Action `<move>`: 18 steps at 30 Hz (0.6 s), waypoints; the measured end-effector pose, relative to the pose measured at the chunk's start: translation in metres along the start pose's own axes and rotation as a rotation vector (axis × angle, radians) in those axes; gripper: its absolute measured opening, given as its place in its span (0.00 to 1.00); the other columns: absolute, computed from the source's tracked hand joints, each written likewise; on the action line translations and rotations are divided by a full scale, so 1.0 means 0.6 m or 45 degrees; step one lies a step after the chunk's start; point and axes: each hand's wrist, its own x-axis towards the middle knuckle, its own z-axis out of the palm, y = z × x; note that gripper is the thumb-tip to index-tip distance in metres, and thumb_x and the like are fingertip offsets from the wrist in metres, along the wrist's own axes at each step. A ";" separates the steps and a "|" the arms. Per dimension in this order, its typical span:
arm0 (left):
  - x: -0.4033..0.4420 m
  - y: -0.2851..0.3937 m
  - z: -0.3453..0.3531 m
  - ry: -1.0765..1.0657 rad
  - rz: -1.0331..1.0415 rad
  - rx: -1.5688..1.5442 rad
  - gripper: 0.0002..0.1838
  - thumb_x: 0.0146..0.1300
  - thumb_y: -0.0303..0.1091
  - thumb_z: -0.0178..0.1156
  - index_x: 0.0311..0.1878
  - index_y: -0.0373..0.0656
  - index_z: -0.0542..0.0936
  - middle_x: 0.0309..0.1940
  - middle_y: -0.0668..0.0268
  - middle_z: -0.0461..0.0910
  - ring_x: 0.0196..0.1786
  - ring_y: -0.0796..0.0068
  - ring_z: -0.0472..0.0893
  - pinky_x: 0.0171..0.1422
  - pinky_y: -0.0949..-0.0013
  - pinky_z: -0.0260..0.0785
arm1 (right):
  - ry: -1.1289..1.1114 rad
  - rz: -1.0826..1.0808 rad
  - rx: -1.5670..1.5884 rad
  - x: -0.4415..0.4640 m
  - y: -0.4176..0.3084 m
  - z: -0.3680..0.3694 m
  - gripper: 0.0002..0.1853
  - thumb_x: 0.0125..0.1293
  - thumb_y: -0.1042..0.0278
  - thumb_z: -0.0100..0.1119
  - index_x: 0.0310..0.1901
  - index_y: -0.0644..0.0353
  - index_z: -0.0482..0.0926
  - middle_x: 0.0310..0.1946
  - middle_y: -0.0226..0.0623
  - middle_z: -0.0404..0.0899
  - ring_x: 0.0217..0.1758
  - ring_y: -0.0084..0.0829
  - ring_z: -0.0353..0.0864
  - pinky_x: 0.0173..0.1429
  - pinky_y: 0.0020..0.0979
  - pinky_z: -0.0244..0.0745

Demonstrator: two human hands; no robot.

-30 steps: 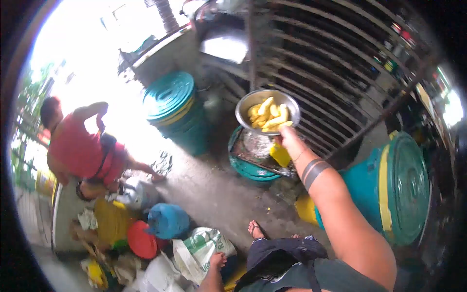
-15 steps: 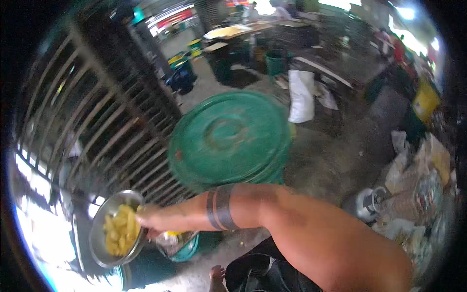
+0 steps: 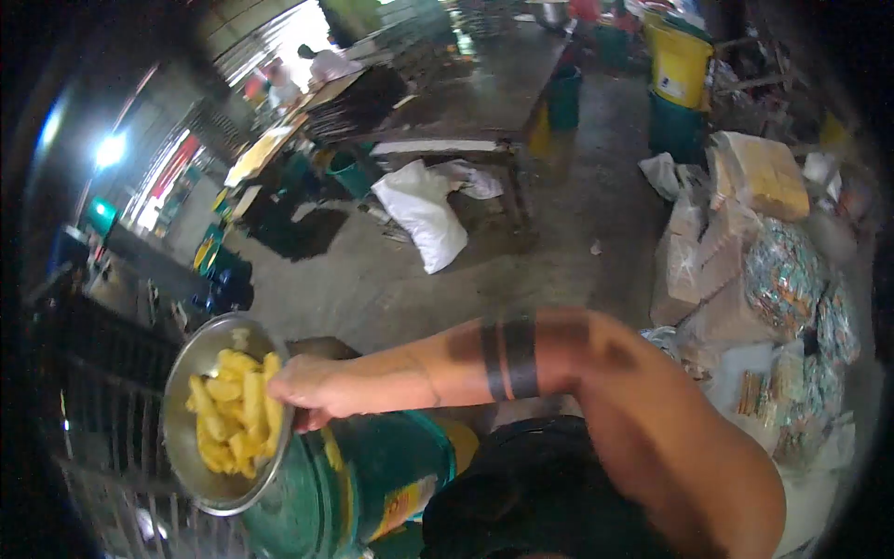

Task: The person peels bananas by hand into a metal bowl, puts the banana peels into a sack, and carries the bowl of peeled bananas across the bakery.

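My right arm, with two dark bands around it, reaches across to the left. At its end my right hand (image 3: 312, 387) grips the rim of a round metal bowl (image 3: 189, 359), fingers closed at the bowl's right side. Inside lie several thick yellow pieces (image 3: 228, 410) that look like peeled bananas. The bowl is tilted toward the camera. Below and behind it is a green drum (image 3: 372, 475) with a lid, partly covered by the bowl and my hand. My left hand is out of view.
A white sack (image 3: 424, 214) lies on the floor ahead, near a dark table (image 3: 475, 102). Filled plastic bags (image 3: 782, 270) and boxes are piled along the right. A yellow bucket (image 3: 678, 65) stands at the back right. People (image 3: 326, 65) are at the far left back.
My view has swung right, so the green drum now appears lower and the right-hand pile shows more. The bowl stays in my right hand, at the left of the view.
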 end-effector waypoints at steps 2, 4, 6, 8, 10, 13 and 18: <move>0.022 0.052 0.046 -0.058 -0.022 0.106 0.19 0.67 0.42 0.57 0.58 0.48 0.73 0.49 0.63 0.78 0.48 0.66 0.78 0.46 0.59 0.71 | -0.027 -0.124 0.134 0.025 0.042 -0.130 0.13 0.59 0.60 0.58 0.36 0.61 0.82 0.26 0.38 0.82 0.24 0.30 0.82 0.25 0.30 0.76; 0.050 0.106 0.102 -0.111 -0.031 0.198 0.20 0.68 0.43 0.57 0.59 0.48 0.73 0.50 0.63 0.77 0.49 0.66 0.77 0.48 0.59 0.71 | 0.052 -0.124 0.254 0.028 0.085 -0.269 0.13 0.60 0.59 0.58 0.35 0.62 0.82 0.26 0.36 0.81 0.24 0.29 0.81 0.26 0.30 0.77; 0.088 0.165 0.163 -0.172 -0.044 0.275 0.20 0.68 0.43 0.57 0.60 0.47 0.72 0.52 0.63 0.77 0.51 0.66 0.77 0.50 0.59 0.71 | 0.357 0.035 0.177 -0.005 0.101 -0.405 0.14 0.61 0.57 0.59 0.34 0.63 0.81 0.24 0.32 0.79 0.22 0.27 0.78 0.27 0.29 0.78; 0.134 0.227 0.218 -0.234 -0.037 0.347 0.21 0.68 0.43 0.57 0.61 0.47 0.72 0.53 0.64 0.76 0.52 0.67 0.77 0.51 0.59 0.70 | 0.514 -0.090 -0.081 -0.094 0.099 -0.515 0.17 0.65 0.54 0.57 0.32 0.61 0.80 0.24 0.28 0.76 0.24 0.23 0.75 0.28 0.28 0.77; 0.180 0.308 0.275 -0.301 -0.004 0.411 0.22 0.68 0.44 0.57 0.62 0.47 0.72 0.54 0.64 0.76 0.54 0.67 0.76 0.53 0.60 0.70 | 0.601 -0.191 -0.314 -0.191 0.076 -0.610 0.18 0.66 0.51 0.56 0.31 0.60 0.80 0.24 0.27 0.75 0.26 0.21 0.74 0.30 0.29 0.74; 0.244 0.424 0.373 -0.430 0.053 0.518 0.23 0.69 0.44 0.57 0.64 0.47 0.71 0.56 0.64 0.75 0.56 0.67 0.75 0.55 0.60 0.69 | 0.793 -0.098 -0.808 -0.341 0.093 -0.740 0.16 0.64 0.53 0.58 0.34 0.60 0.81 0.21 0.29 0.76 0.26 0.23 0.75 0.30 0.30 0.72; 0.332 0.729 0.626 -0.830 0.286 0.778 0.25 0.69 0.45 0.57 0.66 0.46 0.70 0.60 0.65 0.75 0.59 0.68 0.74 0.59 0.60 0.68 | 1.635 0.247 -0.704 -0.565 0.149 -0.852 0.12 0.60 0.61 0.60 0.40 0.60 0.81 0.25 0.32 0.78 0.29 0.29 0.79 0.33 0.33 0.75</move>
